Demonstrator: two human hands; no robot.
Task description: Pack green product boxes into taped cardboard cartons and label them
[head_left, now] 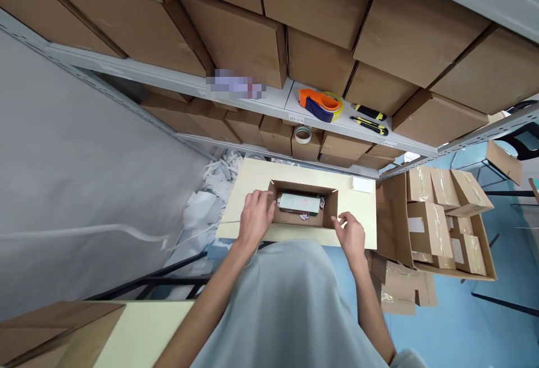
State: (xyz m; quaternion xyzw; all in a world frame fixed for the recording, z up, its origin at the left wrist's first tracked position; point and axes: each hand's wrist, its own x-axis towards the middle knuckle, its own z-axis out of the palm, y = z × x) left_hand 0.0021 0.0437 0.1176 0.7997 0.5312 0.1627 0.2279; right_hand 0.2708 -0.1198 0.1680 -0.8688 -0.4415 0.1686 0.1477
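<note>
An open cardboard box (305,220) stands upright on the pale yellow tabletop in front of me. Inside it lies a pale green, flat-topped carton (300,203), with crumpled printed paper (322,202) beside it. My left hand (256,215) is at the box's left wall, thumb and fingers apart, tips at the edge. At the right near corner is my right hand (350,234); its thumb is close to the cardboard and a gap shows between thumb and forefinger. Whether either hand presses on the box is hard to see.
A small white box (361,184) lies at the table's (246,185) back right. Above, a shelf holds a tape dispenser (320,104), cutter knives (369,125) and cartons. White scrap paper (204,205) is piled left; a large carton (393,222) of taped boxes stands right.
</note>
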